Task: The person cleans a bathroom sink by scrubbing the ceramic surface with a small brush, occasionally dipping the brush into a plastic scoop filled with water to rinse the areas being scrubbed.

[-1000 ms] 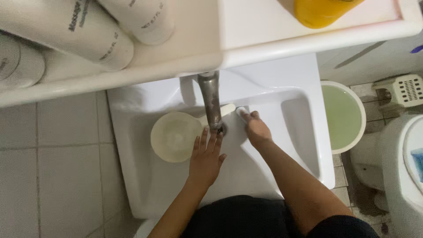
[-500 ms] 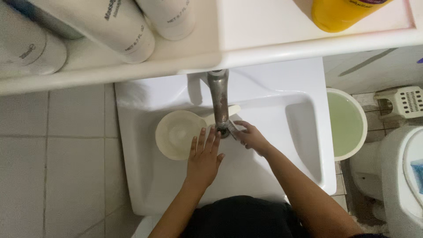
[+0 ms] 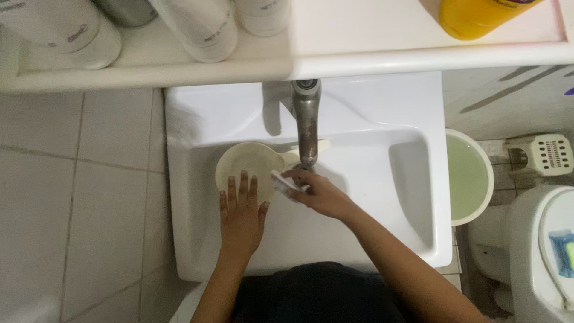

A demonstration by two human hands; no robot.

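Head view, looking straight down into a white sink (image 3: pixel 359 239).

Left hand (image 3: pixel 242 212) is lying flat, fingers spread, its grip released; the fingertips are resting on the near rim of a cream-coloured dipper (image 3: pixel 248 167) sitting in the basin's left half. The dipper's handle is running right, passing under the metal tap (image 3: pixel 307 122).

Right hand (image 3: pixel 317 194) is clenching a small white object (image 3: pixel 281 181), possibly a soap bar or a small brush, too small to tell. It is being held just beside the dipper's right rim, near the tap's spout.

No water stream is showing from the tap; cannot tell whether the dipper holds water.

Progress, as a judgement: the washing looks early or midway. The object is in hand and at the dipper; no suds or rinsing are showing.

Around: a white shelf (image 3: pixel 359 60) along the sink's far edge is carrying white bottles (image 3: pixel 203 27) and a yellow container (image 3: pixel 478 15). A bucket (image 3: pixel 469 176) of greenish water is standing off the sink's right edge, beside a toilet (image 3: pixel 544 251).
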